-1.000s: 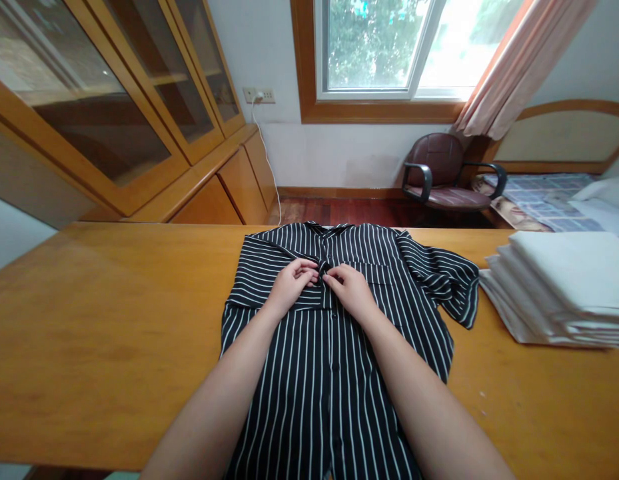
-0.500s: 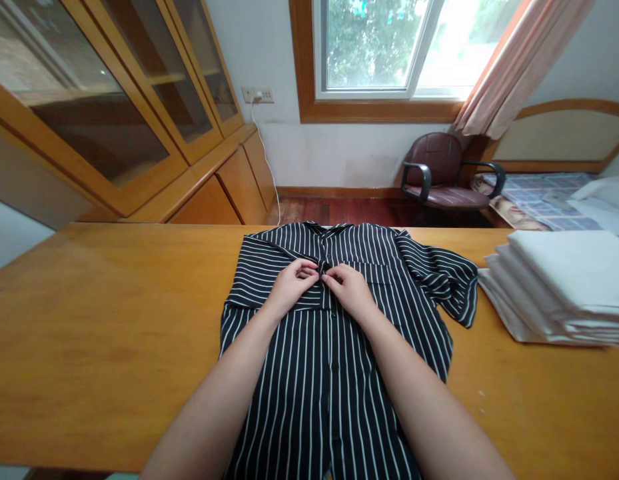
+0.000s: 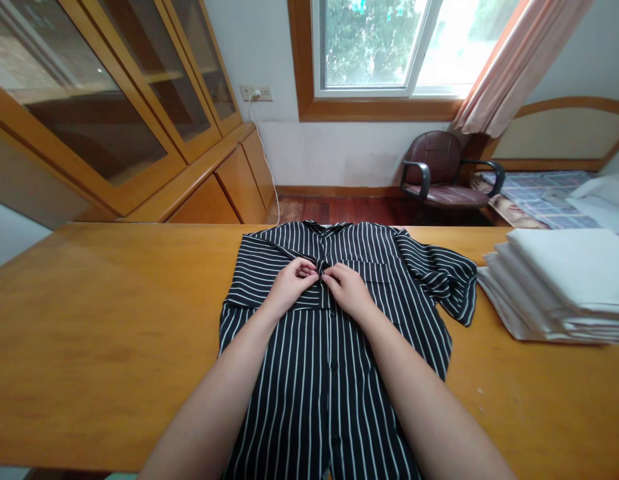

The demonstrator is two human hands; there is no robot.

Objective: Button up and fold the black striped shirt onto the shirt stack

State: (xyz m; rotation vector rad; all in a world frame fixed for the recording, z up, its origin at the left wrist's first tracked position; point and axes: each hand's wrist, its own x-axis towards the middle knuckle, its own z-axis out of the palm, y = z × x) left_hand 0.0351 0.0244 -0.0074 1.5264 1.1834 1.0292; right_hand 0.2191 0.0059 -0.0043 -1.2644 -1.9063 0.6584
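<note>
A black shirt with white stripes (image 3: 319,373) lies face up on the wooden table (image 3: 99,333), collar towards the window. My left hand (image 3: 290,283) and my right hand (image 3: 348,289) meet at the shirt's button placket near the chest. Both hands are closed in a pinch on the placket fabric, fingertips almost touching each other. The left sleeve is folded across the chest under my left hand. The right sleeve (image 3: 446,280) lies crumpled out to the right.
A stack of folded white cloth (image 3: 559,287) sits on the table at the right. Wooden glass-door cabinets (image 3: 114,113) stand at the left. Beyond the table are a brown armchair (image 3: 442,173), a window and a bed.
</note>
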